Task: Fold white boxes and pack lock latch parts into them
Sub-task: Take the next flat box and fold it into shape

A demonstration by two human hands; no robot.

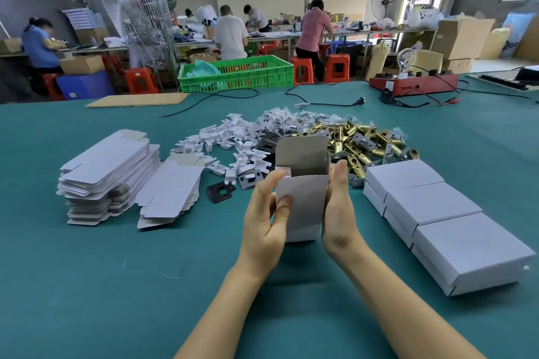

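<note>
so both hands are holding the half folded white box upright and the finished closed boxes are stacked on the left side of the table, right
Not quite. In the head view both the left hand and right hand do hold the half-folded white box upright, but the finished closed boxes sit on the right side. The left holds flat unfolded blanks.

Looks like a small factory packing floor. Long green-covered worktable (87,271) with stacks of flat box blanks (108,175), a heap of brass lock latches (361,140) and finished white boxes (437,213). Behind it, workers (230,32) at benches on red plastic stools (303,70), a green crate (236,73), cardboard cartons (460,38), strip lights overhead.
</note>
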